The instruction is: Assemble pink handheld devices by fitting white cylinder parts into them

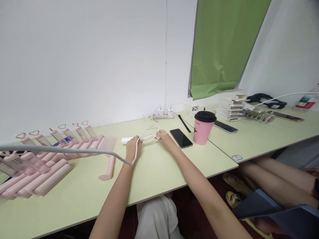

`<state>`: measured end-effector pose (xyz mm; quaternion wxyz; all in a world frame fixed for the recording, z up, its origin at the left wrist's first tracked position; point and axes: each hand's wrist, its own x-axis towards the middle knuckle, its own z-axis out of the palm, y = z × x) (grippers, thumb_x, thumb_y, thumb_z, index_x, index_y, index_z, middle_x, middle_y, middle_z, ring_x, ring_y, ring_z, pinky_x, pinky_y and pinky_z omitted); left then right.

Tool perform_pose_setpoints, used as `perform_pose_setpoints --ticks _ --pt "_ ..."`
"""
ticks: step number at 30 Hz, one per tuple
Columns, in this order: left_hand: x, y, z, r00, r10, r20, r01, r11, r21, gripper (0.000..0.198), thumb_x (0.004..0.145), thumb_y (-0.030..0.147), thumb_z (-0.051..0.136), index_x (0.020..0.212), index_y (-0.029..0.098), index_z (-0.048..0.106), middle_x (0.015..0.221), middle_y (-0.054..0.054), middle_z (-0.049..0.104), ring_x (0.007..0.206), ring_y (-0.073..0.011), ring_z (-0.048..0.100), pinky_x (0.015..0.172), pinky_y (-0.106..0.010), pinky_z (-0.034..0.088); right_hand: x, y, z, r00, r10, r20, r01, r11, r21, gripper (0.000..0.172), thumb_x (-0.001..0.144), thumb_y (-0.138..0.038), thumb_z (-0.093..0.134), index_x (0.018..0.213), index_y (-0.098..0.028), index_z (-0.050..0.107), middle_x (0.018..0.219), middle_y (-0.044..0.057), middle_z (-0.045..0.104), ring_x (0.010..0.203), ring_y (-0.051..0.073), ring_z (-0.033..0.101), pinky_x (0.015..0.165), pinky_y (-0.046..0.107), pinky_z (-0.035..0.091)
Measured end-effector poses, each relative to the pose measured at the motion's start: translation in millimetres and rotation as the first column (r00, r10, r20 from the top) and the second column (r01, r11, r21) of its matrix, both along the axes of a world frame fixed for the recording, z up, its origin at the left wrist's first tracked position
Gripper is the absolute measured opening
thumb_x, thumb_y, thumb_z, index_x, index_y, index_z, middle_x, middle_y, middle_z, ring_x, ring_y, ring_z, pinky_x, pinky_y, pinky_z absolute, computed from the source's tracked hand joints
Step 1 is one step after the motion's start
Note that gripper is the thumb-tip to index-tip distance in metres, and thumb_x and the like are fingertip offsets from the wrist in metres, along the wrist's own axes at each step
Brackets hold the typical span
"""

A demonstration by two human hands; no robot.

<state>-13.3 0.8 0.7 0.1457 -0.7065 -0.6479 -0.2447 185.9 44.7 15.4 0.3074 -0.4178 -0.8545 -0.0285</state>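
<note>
The clear tube (147,137) lies just right of the left hand (133,148), its near-left end between the fingers, which are closed around it. The white cylinder (126,141) shows on that hand's left side; whether it joins the tube, I cannot tell. The right hand (164,139) pinches a small pink piece (158,136) just beyond the tube's right end, apart from it.

"TEA" can be read on the pink cup (203,130), above a black mark (195,130); the table (224,144) sticker (236,157) perhaps says 12; the bottle label (306,102) is illegible.
</note>
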Motion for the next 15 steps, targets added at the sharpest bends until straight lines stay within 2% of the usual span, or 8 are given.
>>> perform_pose_setpoints --ticks 3,7,11,15 --pt "5.4 -1.2 0.6 0.998 -0.059 -0.013 0.058 0.998 -0.036 0.015 0.087 0.027 0.037 0.089 0.019 0.05 0.084 -0.005 0.061 0.082 -0.019 0.056 0.068 -0.029 0.034 -4.4 -2.0 -1.8 0.99 -0.046 0.132 0.056 0.996 -0.073 0.019 0.086 -0.016 0.044 0.074 -0.015 0.058 0.081 0.005 0.055 0.07 0.012 0.048 0.064 0.021 0.033" --pt "11.2 -1.3 0.0 0.993 -0.099 -0.059 0.095 0.993 -0.064 0.016 0.087 0.028 0.037 0.087 0.02 0.05 0.082 -0.005 0.06 0.081 -0.0189 0.055 0.068 -0.028 0.034 -1.5 -2.4 -1.1 0.976 -0.116 0.184 0.134 0.987 -0.09 0.02 0.085 -0.013 0.043 0.079 -0.014 0.062 0.082 0.006 0.057 0.067 0.012 0.049 0.061 0.022 0.032" --pt "12.2 -0.4 -1.1 0.991 -0.086 -0.101 0.078 0.993 -0.09 0.015 0.085 0.027 0.037 0.088 0.02 0.051 0.08 -0.005 0.059 0.079 -0.0185 0.055 0.067 -0.028 0.034 -0.3 -3.1 -1.4 0.968 -0.087 0.233 0.108 0.991 -0.078 0.021 0.085 -0.013 0.042 0.081 -0.013 0.063 0.089 0.008 0.059 0.073 0.014 0.053 0.064 0.023 0.034" --pt "14.2 -0.5 -1.8 0.984 -0.07 -0.164 0.029 0.971 -0.238 0.019 0.082 0.028 0.039 0.082 0.018 0.055 0.075 -0.006 0.06 0.074 -0.0195 0.057 0.064 -0.028 0.035 -6.5 -8.6 -2.6 0.948 -0.069 0.31 0.09 0.994 -0.054 0.021 0.085 -0.017 0.043 0.085 -0.013 0.064 0.09 0.01 0.061 0.08 0.016 0.056 0.067 0.023 0.036"
